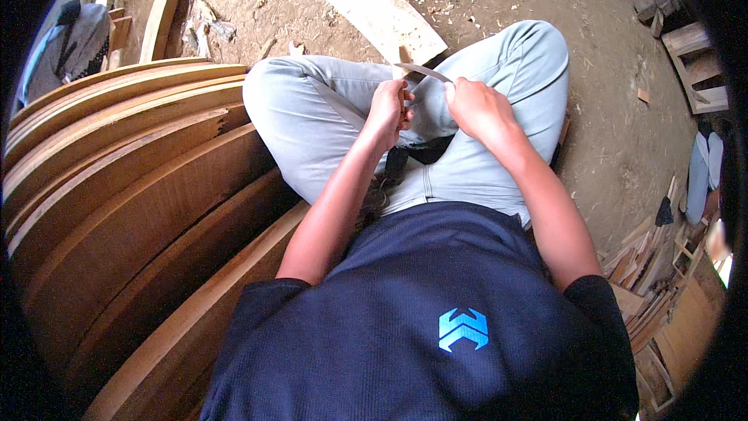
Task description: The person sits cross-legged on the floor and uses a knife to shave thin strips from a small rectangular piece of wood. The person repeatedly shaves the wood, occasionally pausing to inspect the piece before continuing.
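L hand (387, 113) grips a wood bit (403, 55), prob. to keep it still; R hand (478, 107) grips a knife (426, 72) nr. it.

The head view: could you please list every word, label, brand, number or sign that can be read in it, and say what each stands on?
Readable words or numbers: none.
Dark shirt: one angular blue emblem, a sign without legible lettering.
Knife: no marking can be made out.
Pale board: no writing visible.
Wood pieces at right: too small to tell.
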Tool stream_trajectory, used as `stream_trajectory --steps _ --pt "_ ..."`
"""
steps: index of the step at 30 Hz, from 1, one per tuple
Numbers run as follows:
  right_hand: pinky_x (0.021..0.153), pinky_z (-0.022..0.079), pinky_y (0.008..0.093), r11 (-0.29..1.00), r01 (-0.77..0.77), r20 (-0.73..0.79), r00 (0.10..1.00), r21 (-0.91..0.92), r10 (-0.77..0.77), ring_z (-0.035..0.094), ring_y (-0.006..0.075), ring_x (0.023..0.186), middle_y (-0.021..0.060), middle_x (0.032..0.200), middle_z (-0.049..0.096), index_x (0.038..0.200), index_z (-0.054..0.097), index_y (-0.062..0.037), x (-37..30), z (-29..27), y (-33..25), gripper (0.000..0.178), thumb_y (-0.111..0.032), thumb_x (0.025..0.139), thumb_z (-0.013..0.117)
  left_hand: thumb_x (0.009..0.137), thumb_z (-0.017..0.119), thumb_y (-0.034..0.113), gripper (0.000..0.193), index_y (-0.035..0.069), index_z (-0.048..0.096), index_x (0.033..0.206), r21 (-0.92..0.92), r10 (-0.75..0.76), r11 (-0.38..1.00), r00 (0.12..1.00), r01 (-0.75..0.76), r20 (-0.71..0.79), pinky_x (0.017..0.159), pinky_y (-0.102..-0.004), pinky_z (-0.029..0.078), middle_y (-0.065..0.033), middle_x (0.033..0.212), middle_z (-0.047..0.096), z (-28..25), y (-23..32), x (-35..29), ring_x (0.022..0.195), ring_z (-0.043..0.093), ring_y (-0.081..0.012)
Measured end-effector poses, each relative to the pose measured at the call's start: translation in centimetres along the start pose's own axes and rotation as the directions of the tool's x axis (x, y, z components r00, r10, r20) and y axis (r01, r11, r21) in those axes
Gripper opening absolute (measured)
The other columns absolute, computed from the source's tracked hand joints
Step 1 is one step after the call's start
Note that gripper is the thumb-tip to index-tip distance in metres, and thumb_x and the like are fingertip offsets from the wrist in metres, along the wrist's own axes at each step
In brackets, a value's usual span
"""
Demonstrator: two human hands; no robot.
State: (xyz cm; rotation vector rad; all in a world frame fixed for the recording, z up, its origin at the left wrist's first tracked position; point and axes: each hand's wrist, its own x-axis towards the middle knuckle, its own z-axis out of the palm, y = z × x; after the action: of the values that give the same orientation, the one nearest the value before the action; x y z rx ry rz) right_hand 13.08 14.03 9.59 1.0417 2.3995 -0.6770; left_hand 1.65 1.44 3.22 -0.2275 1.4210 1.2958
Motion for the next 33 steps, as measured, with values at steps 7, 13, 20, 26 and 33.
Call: stream_trajectory --steps 7,13,20,26,33 --pt "0.077 0.053 0.047 0.999 0.032 0.001 0.999 -0.042 -0.032 0.067 0.0378 0.088 0.0248 0.091 0.067 0.094 0.065 0.0016 -0.3 -0.3 -0.4 0.035 -0.023 0.092 0.039 0.095 0.04 0.03 0.032 0.004 0.046 0.111 0.025 0.041 0.999 0.999 -0.041 0.021 0.034 -0.0245 0.024 -0.0027 0.077 0.047 0.0 -0.3 0.4 0.04 0.035 -0.0099" --pt "0.074 0.054 0.0455 0.989 0.06 0.023 0.998 -0.135 -0.057 0.068 0.0363 0.086 0.0242 0.09 0.067 0.093 0.065 0.0011 0.3 -0.9 -0.9 0.031 -0.019 0.09 0.041 0.096 0.039 0.032 0.031 0.005 0.046 0.11 0.112 0.048 0.993 0.998 -0.042 -0.048 0.034 -0.0255 0.023 -0.0017 0.073 0.041 0.9 0.1 0.3 0.04 0.032 -0.0091" --pt "0.073 0.056 0.0425 0.98 -0.019 0.043 0.999 -0.196 0.028 0.069 0.033 0.087 0.0217 0.092 0.068 0.096 0.064 0.0004 0.3 -0.9 -2.4 0.027 -0.017 0.091 0.044 0.095 0.039 0.031 0.031 0.004 0.044 0.11 0.108 -0.007 0.994 0.998 0.013 -0.063 0.036 -0.0265 0.023 -0.0019 0.074 0.04 1.2 0.5 0.4 0.042 0.031 -0.0092" --pt "0.074 0.057 0.0389 0.972 -0.129 -0.013 0.992 -0.195 0.129 0.07 0.0288 0.089 0.019 0.093 0.07 0.101 0.062 -0.0025 -0.1 0.3 -4.0 0.022 -0.015 0.09 0.047 0.095 0.038 0.032 0.032 0.005 0.044 0.111 0.131 -0.025 0.991 0.999 0.031 -0.044 0.035 -0.027 0.023 -0.0011 0.072 0.039 0.8 0.9 0.2 0.042 0.032 -0.01" --pt "0.073 0.057 0.0366 0.961 -0.019 -0.049 0.999 -0.276 0.006 0.07 0.0261 0.09 0.0168 0.095 0.07 0.094 0.069 -0.0033 4.6 0.8 -5.2 0.021 -0.015 0.087 0.053 0.094 0.04 0.028 0.026 0.005 0.047 0.104 0.065 -0.034 0.997 0.998 0.038 -0.058 0.035 -0.0263 0.022 0.0017 0.065 0.037 1.2 0.8 0.8 0.042 0.032 -0.0093"
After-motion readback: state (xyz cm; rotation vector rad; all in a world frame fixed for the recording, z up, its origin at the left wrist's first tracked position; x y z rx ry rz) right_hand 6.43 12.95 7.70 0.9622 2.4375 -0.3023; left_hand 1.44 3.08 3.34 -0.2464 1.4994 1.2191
